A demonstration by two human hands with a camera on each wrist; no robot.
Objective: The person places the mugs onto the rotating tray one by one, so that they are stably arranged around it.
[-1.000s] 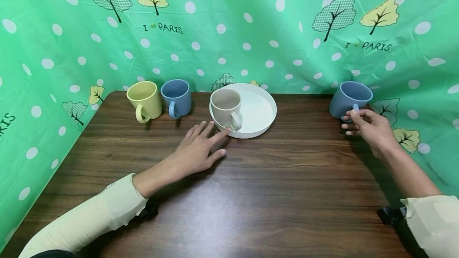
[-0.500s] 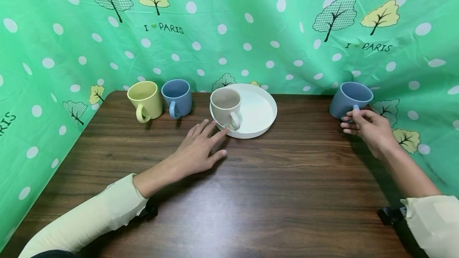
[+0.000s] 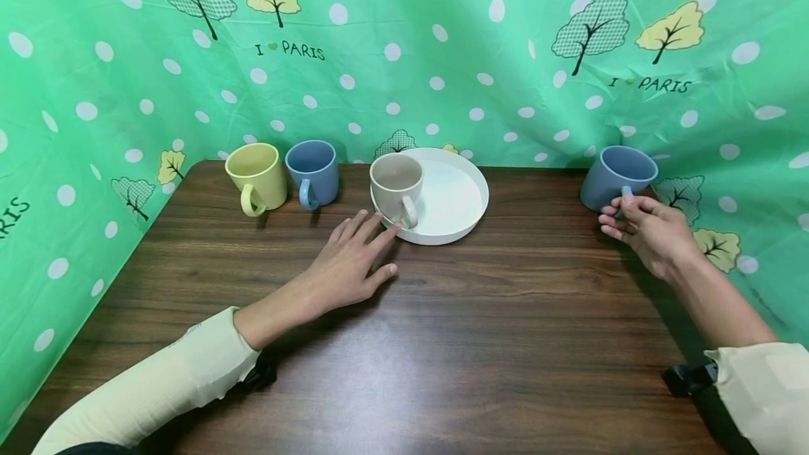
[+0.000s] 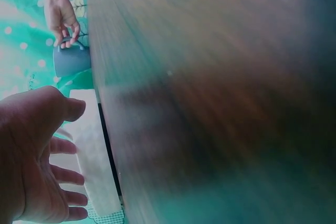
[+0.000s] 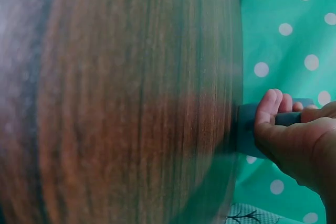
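Observation:
A beige-grey mug [image 3: 393,185] stands upright at the left of a round white tray [image 3: 451,206], its handle facing the front. My left hand [image 3: 344,262] reaches to the tray's front edge with fingers spread and fairly straight. The index fingertip is at the rim below the mug's handle; whether it touches I cannot tell. At the far right, my right hand [image 3: 660,234] pinches the handle of a blue mug [image 3: 600,185], which is upright on the table. The right wrist view shows the fingers curled at that handle, partly covering the mug [image 5: 247,135].
A yellow mug [image 3: 265,177] and a second blue mug [image 3: 321,177] stand side by side at the table's back left, handles forward. Behind the dark wooden table [image 3: 455,343] hangs a green dotted curtain [image 3: 442,62], which also runs along both sides.
The beige-grey mug's handle has swung slightly to the left, and the left index fingertip has shifted slightly left with it. The right hand stays at the blue mug's handle.

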